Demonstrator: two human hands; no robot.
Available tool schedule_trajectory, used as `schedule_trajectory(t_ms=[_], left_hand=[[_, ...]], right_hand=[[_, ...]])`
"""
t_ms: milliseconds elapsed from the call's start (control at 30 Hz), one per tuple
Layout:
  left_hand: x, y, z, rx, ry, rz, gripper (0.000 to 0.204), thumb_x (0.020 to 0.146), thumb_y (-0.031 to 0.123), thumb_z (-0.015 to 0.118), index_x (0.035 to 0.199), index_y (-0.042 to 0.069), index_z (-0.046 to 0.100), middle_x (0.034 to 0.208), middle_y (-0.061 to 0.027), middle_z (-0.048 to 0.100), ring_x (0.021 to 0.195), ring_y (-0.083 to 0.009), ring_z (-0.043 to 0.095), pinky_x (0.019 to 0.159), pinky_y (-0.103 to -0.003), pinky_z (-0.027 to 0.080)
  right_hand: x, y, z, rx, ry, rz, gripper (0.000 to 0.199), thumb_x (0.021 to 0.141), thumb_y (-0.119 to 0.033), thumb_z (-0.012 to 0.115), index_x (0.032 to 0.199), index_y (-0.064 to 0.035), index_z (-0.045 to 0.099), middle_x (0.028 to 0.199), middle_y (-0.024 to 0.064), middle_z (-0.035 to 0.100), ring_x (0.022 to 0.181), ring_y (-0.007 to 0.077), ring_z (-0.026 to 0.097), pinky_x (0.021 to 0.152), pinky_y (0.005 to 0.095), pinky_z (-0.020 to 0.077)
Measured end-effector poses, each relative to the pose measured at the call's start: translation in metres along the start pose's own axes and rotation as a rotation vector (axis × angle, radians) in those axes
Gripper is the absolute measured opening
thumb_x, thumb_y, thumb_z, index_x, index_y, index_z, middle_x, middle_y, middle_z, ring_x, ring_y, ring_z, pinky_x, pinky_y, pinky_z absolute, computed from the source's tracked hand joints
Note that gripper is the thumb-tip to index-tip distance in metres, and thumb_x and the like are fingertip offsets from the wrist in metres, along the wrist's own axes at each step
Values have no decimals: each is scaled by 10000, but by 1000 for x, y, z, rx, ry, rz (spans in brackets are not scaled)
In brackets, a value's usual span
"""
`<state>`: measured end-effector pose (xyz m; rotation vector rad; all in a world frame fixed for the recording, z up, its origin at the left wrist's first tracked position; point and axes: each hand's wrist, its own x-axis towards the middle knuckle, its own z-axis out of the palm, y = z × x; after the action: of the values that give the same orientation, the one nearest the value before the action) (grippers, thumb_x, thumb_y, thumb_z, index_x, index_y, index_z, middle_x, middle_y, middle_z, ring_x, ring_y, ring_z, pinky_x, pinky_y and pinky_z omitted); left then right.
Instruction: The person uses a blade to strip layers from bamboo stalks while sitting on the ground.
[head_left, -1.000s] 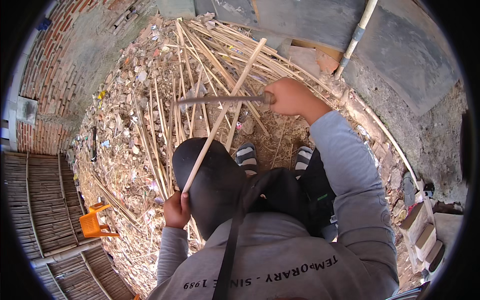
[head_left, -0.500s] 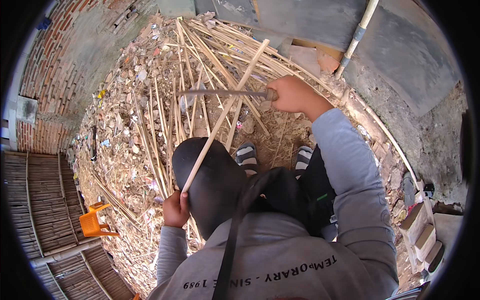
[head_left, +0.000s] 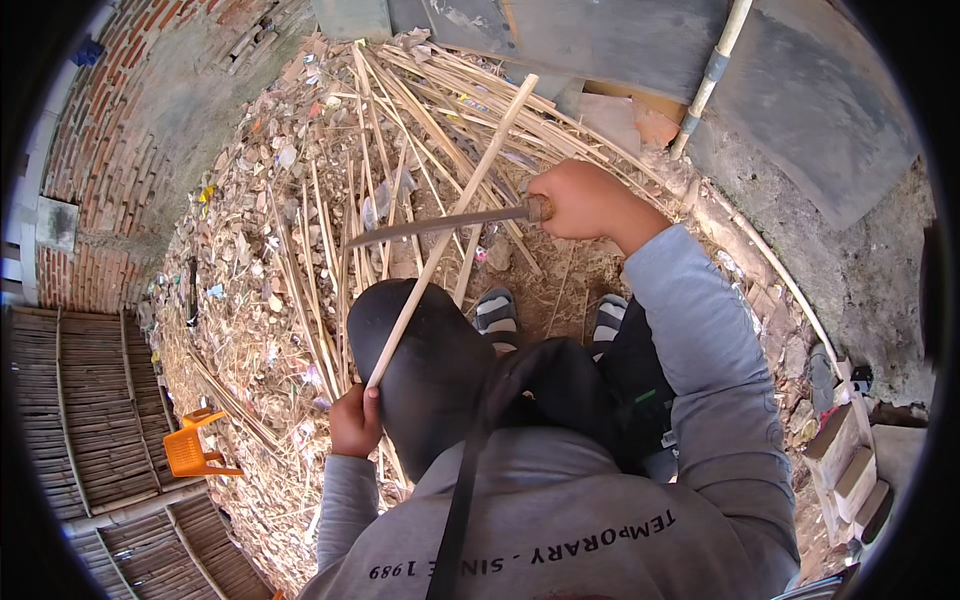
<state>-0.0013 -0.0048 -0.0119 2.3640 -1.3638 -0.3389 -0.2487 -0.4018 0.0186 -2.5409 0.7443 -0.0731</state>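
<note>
My left hand (head_left: 355,422) grips the lower end of a long pale bamboo stick (head_left: 458,220) that slants up and away to the right. My right hand (head_left: 583,200) is closed on the wooden handle of a long knife (head_left: 440,224), whose dark blade points left and lies across the stick about midway up. A black cap brim (head_left: 425,370) and my grey sleeves fill the lower middle. My feet in striped sandals (head_left: 497,312) stand on the dirt below the blade.
A heap of split bamboo strips (head_left: 400,120) and litter covers the ground ahead. A pole (head_left: 708,75) leans at top right. An orange plastic stool (head_left: 190,450) and woven bamboo panels (head_left: 70,400) lie at left; bricks (head_left: 845,465) sit at right.
The knife blade has stayed across the stick while my right hand shifted it slightly downward. My left hand keeps the stick's lower end in place.
</note>
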Motion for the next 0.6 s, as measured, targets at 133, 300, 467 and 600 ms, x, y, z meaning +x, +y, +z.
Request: schedule_trajectory(t_ms=[133,300,467,600], left_hand=[[5,6,2,-16,15,12,508,1046,406,503,727,11,515,602,-222,533,562,-442,545,520,-484,385],[2,6,-3,-29,-12,-12,499,1046,390,510,722,10,512,602,-219,536,557,-433,546,519,-479,385],[2,2,1,-68,8,-15,484,1041,366,526,714,9,509,596,-210,524,535,-406,527,516,-460,384],[1,-4,4,-77,18,-8,482,1041,359,524,713,6,510,594,-207,515,519,-366,522,514,-443,381]], right_hand=[[11,48,13,111,252,215,288,766,-201,697,1029,-87,720,918,188,707,905,397,680,802,483,542],[9,30,10,95,362,296,358,766,-214,698,1095,-74,710,910,218,699,908,412,676,829,474,543],[5,12,4,23,66,16,313,760,-208,717,1044,-75,707,907,205,696,908,394,682,804,483,540],[1,13,-8,187,-94,-18,357,757,-255,778,1067,-93,708,916,187,706,914,380,688,796,471,542]])
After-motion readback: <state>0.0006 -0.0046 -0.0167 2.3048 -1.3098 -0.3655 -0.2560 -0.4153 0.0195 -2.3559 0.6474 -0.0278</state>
